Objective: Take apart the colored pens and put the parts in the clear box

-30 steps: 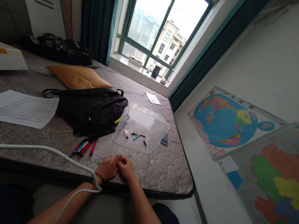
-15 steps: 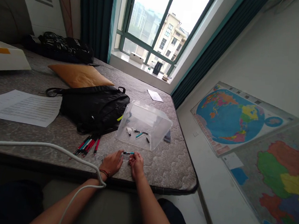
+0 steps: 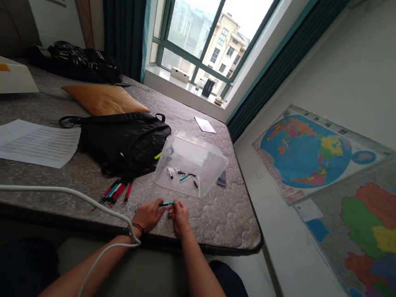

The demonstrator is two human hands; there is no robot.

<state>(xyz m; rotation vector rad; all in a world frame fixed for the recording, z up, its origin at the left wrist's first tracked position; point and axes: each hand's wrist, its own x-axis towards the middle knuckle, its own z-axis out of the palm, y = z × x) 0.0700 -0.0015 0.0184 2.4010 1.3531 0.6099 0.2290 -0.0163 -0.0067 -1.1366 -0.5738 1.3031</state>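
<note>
Head view: working left to right across one mattress (image 3: pixel 219 222), we find printed paper (image 3: pixel 28 142), then a bundle of pens (image 3: pixel 113 194); overlap prevents an exact count. One red pen (image 3: pixel 128 192) lies just beside the bundle. Behind these rests one black bag (image 3: pixel 124 142). Next come two hands at the near edge. The left hand (image 3: pixel 148 215) has its fingers curled, with the tips closed on the dark end of one teal-and-black pen (image 3: pixel 166 204). We locate this pen between both hands, in front of the box. The right hand (image 3: pixel 179 216) pinches its teal end between thumb and finger, the others curled inward. Beyond stands one clear box (image 3: pixel 198 148), containing at least four small pen-like pieces (image 3: pixel 184 177).
</note>
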